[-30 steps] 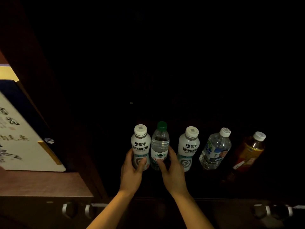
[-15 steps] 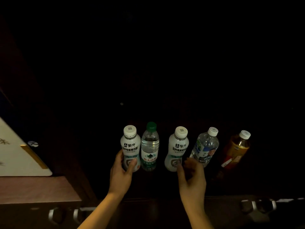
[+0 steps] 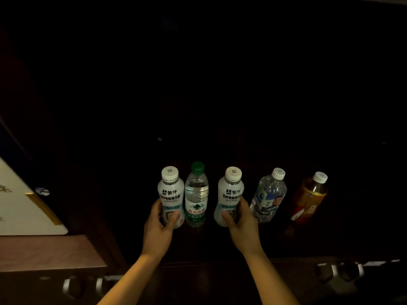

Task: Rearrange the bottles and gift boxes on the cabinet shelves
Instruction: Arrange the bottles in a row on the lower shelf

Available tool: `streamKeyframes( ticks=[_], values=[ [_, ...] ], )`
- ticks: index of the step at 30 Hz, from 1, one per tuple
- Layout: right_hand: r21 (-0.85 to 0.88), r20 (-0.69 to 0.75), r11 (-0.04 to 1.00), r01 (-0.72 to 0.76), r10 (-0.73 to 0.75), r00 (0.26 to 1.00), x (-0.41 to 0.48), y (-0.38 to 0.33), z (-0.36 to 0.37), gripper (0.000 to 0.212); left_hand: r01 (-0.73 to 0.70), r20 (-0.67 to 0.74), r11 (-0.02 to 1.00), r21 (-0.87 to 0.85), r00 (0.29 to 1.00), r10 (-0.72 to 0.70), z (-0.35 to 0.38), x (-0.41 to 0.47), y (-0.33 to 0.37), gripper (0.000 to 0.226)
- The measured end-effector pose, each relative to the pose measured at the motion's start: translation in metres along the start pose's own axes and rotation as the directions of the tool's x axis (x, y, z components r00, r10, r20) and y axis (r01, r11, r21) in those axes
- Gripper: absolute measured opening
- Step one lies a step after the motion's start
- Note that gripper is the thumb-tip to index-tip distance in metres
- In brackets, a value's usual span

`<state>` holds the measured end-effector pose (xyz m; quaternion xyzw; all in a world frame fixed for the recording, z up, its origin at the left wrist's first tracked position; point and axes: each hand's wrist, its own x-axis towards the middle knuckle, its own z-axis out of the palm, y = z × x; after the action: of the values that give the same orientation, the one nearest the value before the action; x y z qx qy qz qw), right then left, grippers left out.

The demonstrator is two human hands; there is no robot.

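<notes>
Several bottles stand in a row on a dark cabinet shelf (image 3: 220,245). My left hand (image 3: 157,230) grips the lower part of the leftmost white bottle (image 3: 170,192). Touching its right side is a clear water bottle with a green cap (image 3: 196,194). My right hand (image 3: 244,227) wraps the base of a second white bottle (image 3: 230,192). Further right stand a clear bottle with a white cap and blue label (image 3: 269,194) and an amber tea bottle (image 3: 309,198). All are upright.
A white gift box with gold trim and black calligraphy (image 3: 19,205) lies on the neighbouring shelf (image 3: 44,252) at the left, behind a dark partition. Metal drawer handles (image 3: 74,287) show below the shelf edge, with more handles (image 3: 339,270) at the right. The cabinet's back is in darkness.
My right hand left the green-capped bottle, swung right and has closed on the second white bottle. My left hand stays on the leftmost white bottle.
</notes>
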<state>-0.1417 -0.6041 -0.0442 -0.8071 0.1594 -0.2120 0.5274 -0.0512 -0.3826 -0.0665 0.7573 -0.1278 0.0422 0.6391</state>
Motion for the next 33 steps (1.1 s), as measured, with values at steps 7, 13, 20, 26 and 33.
streamKeyframes(
  ticks=[7, 13, 20, 26, 33],
  values=[
    [0.009, 0.01, 1.0, 0.006, -0.006, 1.0, -0.001, -0.002, 0.017, 0.067, -0.005, -0.014, 1.0, 0.019, 1.0, 0.005, 0.001, -0.001, -0.002, 0.057],
    [0.015, -0.009, 1.0, -0.011, 0.011, 1.0, -0.002, -0.001, 0.021, 0.067, 0.007, -0.017, 0.999, 0.032, 1.0, -0.006, 0.001, -0.001, -0.002, 0.058],
    [0.034, 0.037, 0.999, -0.013, 0.012, 0.999, -0.005, -0.002, 0.013, 0.077, 0.022, -0.017, 0.999, 0.038, 1.0, -0.022, 0.003, 0.0, -0.002, 0.064],
    [-0.06, -0.292, 0.995, -0.082, 0.061, 0.955, -0.034, 0.027, -0.032, 0.026, 0.008, -0.015, 0.999, 0.05, 1.0, -0.007, 0.003, 0.001, -0.007, 0.061],
    [-0.118, -0.411, 0.979, -0.166, 0.104, 0.906, -0.013, 0.059, -0.092, 0.073, 0.003, -0.026, 0.998, 0.063, 1.0, -0.002, 0.004, 0.001, -0.009, 0.06]
  ],
)
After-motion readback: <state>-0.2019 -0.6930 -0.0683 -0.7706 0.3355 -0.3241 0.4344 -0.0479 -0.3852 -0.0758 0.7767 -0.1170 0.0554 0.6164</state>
